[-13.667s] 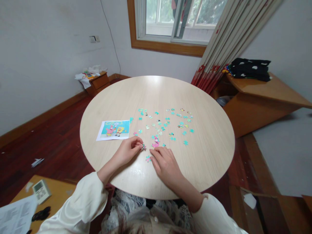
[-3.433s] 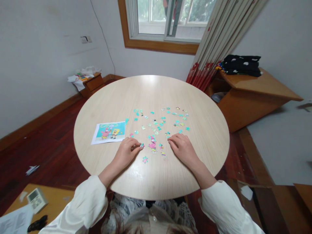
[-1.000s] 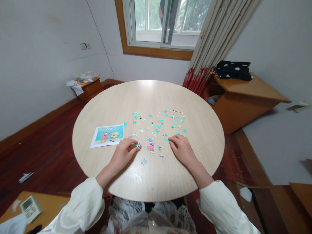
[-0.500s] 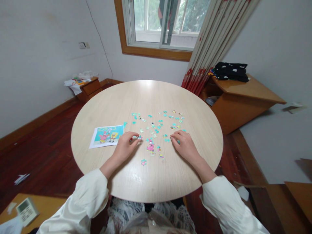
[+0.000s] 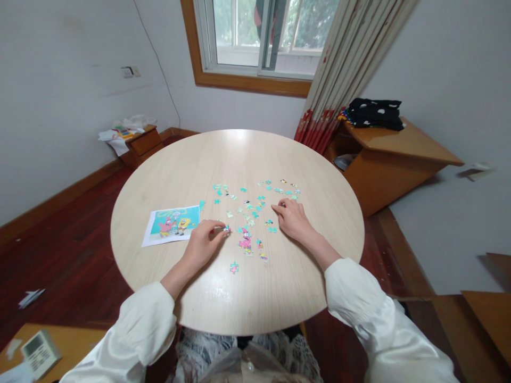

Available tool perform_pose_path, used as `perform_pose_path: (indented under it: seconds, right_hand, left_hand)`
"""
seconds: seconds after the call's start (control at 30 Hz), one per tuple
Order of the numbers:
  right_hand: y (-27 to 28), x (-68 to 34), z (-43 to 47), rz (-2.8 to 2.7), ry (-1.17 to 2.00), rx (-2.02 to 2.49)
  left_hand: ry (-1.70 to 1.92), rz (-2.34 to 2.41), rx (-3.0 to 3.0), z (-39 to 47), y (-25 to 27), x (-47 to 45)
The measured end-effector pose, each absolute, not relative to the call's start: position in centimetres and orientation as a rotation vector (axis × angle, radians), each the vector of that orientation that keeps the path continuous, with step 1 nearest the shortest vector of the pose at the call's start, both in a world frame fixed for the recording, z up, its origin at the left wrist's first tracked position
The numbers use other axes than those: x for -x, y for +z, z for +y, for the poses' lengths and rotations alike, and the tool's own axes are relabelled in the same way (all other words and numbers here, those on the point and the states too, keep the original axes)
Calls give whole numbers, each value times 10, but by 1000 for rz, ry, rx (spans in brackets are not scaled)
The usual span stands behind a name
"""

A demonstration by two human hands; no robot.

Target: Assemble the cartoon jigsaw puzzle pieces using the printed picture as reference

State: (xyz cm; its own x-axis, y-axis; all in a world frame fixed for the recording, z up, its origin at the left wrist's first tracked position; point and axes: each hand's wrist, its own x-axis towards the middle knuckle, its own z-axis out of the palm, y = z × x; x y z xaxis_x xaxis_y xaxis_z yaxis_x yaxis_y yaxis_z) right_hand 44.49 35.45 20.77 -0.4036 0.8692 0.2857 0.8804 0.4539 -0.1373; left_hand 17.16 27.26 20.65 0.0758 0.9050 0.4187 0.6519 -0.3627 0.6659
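Fingers of the left hand pinch a piece; for the right hand, I cannot tell if they hold something.

On the table I see the print beside the left hand, then the joined pieces between the hands, and one loose pink piece near them.

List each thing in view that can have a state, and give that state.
Left hand: pinching a puzzle piece
Right hand: forefinger extended; grip unclear
Pink figure: partly assembled
Loose pieces: scattered
Picture sheet: flat, face up
Curtain: drawn aside
Window: open or shut unclear
Black cloth: lying on the cabinet
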Motion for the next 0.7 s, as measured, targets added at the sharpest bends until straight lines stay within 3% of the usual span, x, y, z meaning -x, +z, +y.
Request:
perform_pose_path:
  seconds: [0.7]
  right_hand:
    - [220, -464, 253, -2418, -164, 1403]
  left_hand:
    - [1116, 1500, -2075, 269, 206, -175]
